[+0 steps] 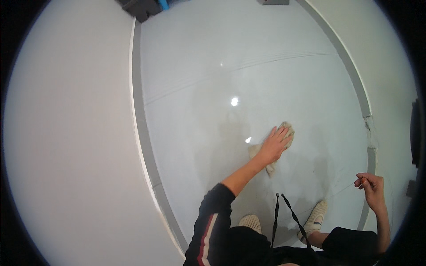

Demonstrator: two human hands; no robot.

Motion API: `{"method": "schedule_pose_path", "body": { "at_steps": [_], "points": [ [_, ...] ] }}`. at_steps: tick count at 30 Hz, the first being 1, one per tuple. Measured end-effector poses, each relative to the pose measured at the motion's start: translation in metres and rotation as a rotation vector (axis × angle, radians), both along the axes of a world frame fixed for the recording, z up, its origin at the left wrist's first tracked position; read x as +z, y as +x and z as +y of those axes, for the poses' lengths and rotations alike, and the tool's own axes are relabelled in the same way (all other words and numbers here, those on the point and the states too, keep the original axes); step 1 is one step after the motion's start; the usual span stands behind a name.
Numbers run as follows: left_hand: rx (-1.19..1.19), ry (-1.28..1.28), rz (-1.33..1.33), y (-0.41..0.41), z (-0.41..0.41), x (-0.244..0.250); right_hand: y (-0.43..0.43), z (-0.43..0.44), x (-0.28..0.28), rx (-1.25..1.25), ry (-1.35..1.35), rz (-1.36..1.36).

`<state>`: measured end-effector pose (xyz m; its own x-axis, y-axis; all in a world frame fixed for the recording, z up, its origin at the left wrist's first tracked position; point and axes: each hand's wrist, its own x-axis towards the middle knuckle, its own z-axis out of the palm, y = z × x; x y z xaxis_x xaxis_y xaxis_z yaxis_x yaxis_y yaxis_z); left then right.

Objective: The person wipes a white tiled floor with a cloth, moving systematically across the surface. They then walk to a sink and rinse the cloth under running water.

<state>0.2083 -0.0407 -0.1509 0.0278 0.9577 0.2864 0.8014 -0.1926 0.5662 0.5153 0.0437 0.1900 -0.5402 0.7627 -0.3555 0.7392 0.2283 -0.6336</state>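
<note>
My left hand [275,145] lies palm down on a crumpled beige cloth [288,139], pressing it against the glossy light-grey tiled floor [186,133]. Part of the cloth bunches up past the fingertips, and its loose ends stick out under the wrist. Off to the right, my right hand [371,186] is raised near the wall, its fingers curled in and the tips close together. Nothing plain shows between those fingers.
Grey skirting runs along the left wall [73,133] and the right wall; the right skirting [369,133] is broken at one spot. My beige woven shoes [314,217] stand below, with black drawstrings [275,219] dangling. Dark objects [141,8] sit at the far left.
</note>
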Motion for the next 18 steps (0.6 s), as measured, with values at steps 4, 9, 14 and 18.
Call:
{"method": "schedule_pose_path", "body": {
  "at_steps": [4,9,14,18],
  "points": [
    [0.31,-0.023,0.012,-0.062,-0.038,-0.063,0.018,0.001,-0.008,-0.013,0.122,-0.007],
    [1.063,-0.264,0.146,-0.196,-0.105,-0.111,0.062,0.004,-0.01,-0.126,0.28,-0.031],
    [1.171,-0.001,-0.03,-0.244,-0.111,-0.169,0.1,-0.009,-0.068,-0.068,0.23,0.019],
    [0.798,0.003,0.098,-0.203,-0.005,-0.122,0.12,-0.023,-0.028,-0.165,0.122,-0.038]
  ]
}}
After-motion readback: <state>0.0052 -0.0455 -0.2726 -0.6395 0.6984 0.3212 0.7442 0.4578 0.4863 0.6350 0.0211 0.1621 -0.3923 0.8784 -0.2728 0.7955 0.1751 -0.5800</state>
